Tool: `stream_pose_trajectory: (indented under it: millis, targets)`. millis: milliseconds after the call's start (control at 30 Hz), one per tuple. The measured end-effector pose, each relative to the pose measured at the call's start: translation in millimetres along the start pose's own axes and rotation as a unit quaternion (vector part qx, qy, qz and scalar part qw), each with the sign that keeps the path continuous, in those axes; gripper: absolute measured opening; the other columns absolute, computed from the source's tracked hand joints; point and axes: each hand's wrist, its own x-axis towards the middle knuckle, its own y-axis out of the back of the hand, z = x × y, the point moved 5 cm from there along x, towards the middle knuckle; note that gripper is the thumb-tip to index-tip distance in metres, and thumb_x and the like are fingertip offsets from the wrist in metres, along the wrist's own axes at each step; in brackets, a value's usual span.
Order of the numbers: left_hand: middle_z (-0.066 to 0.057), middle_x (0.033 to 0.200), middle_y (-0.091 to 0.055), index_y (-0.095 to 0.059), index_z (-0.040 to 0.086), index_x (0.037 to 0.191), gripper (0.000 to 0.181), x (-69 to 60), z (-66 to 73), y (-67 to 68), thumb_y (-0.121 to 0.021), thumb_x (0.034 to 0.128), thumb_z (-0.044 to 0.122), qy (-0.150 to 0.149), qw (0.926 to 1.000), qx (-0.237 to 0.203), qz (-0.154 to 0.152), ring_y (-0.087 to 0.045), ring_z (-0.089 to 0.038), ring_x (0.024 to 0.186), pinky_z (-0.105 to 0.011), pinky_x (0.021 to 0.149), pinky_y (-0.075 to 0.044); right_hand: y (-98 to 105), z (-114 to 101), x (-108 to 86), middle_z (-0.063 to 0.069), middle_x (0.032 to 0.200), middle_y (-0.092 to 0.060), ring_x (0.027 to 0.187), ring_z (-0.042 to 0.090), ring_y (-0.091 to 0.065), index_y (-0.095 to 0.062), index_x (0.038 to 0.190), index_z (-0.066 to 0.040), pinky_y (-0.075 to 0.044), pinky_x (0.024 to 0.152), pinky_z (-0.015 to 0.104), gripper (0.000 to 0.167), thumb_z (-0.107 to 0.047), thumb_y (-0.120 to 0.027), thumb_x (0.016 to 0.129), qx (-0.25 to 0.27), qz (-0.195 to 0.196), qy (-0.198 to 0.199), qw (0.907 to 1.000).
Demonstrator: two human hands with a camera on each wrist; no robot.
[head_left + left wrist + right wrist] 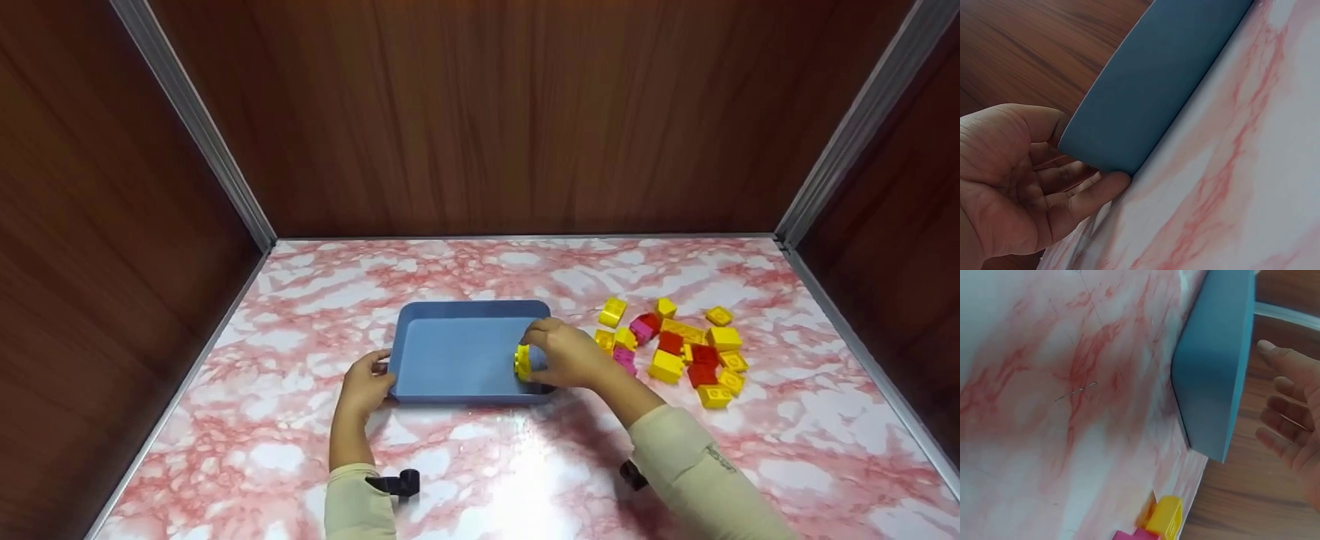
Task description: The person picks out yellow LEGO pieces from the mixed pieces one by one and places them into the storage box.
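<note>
Tray [450, 356]: left end gripped by left hand [364, 388].
Yellow block [521, 364]: pinched in right hand [571, 358], between thumb and fingertips, at tray's right end.
Other blocks [670, 343]: right of tray.

Beige sleeves [697, 472]; black wrist-pieces [408, 484]

- The table [262, 480] is being backed by a panel [480, 120].
- The tray [457, 356] is being borne by the table.
- Rightward, the tray is being flanked by loose blocks [665, 367].
- At the tray's right end, one block [522, 364] is being held by the right hand [571, 356].
</note>
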Motion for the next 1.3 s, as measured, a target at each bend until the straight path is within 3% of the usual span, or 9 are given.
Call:
stream_pose_trajectory:
  millis: [233,433,733,900,1033,1200,1300]
  targets:
    - [-0.025,0.115,-0.056,-0.052,-0.001,0.137,0.053,-0.7,1.4,-0.9,-0.052,0.0842,-0.007,-0.001,1.0,-0.005,-0.006,-0.064,-0.034,0.091,-0.042,0.06,-0.059,18,12,-23.6,0.01,0.106,-0.065,0.1,0.027,-0.059,-0.07,0.105,-0.002,-0.052,0.092,0.041,0.037,-0.014,-0.085,0.073,0.016,0.046,-0.024,0.9985]
    - [-0.026,0.117,-0.056,-0.052,-0.002,0.137,0.053,-1.1,0.1,-0.4,-0.052,0.0838,-0.007,0.002,0.9998,-0.019,-0.009,-0.063,-0.035,0.092,-0.043,0.06,-0.059,25,24,-45.2,0.009,0.105,-0.065,0.101,0.028,-0.06,-0.07,0.104,-0.003,-0.052,0.092,0.044,0.036,-0.011,-0.084,0.071,-0.006,0.051,-0.051,0.9974]
    - [-0.025,0.118,-0.056,-0.052,-0.001,0.137,0.054,-0.6,1.0,0.6,-0.051,0.0831,-0.008,0.005,0.9996,-0.026,-0.006,-0.064,-0.034,0.091,-0.044,0.062,-0.059,29,41,-76.1,0.009,0.103,-0.064,0.097,0.028,-0.061,-0.069,0.103,-0.003,-0.053,0.088,0.046,0.031,-0.011,-0.082,0.075,-0.008,0.092,-0.133,0.9868]
    - [-0.026,0.117,-0.055,-0.052,-0.002,0.136,0.054,-1.2,1.6,0.8,-0.051,0.083,-0.008,0.005,0.9997,-0.024,-0.005,-0.064,-0.034,0.09,-0.045,0.062,-0.059,29,56,-96.7,0.013,0.109,-0.064,0.101,0.033,-0.061,-0.069,0.106,-0.002,-0.05,0.092,0.052,0.036,-0.019,-0.082,0.078,-0.008,0.097,-0.204,0.9742]
    - [-0.026,0.117,-0.055,-0.051,-0.003,0.137,0.054,-1.4,0.6,1.0,-0.051,0.0829,-0.009,0.008,0.9996,-0.026,-0.005,-0.063,-0.034,0.091,-0.045,0.062,-0.059,28,67,-111.1,0.021,0.119,-0.061,0.109,0.041,-0.057,-0.069,0.104,0.001,-0.047,0.094,0.056,0.032,-0.015,-0.08,0.078,-0.019,0.102,-0.252,0.9621]
    - [-0.026,0.118,-0.054,-0.051,-0.003,0.137,0.054,-1.6,-0.2,1.1,-0.05,0.0829,-0.009,0.007,0.9997,-0.025,-0.004,-0.063,-0.035,0.093,-0.045,0.063,-0.059,27,77,-126.6,0.024,0.118,-0.057,0.106,0.042,-0.053,-0.067,0.101,0.003,-0.048,0.092,0.057,0.027,-0.009,-0.076,0.079,-0.023,0.113,-0.326,0.9384]
    - [-0.026,0.119,-0.054,-0.051,-0.003,0.137,0.054,-1.3,0.1,0.2,-0.051,0.0832,-0.008,0.006,0.9997,-0.024,-0.007,-0.062,-0.035,0.095,-0.046,0.064,-0.059,28,83,-133.9,0.026,0.116,-0.054,0.105,0.044,-0.051,-0.065,0.104,0.006,-0.047,0.09,0.06,0.03,-0.007,-0.074,0.078,-0.036,0.122,-0.349,0.9283]
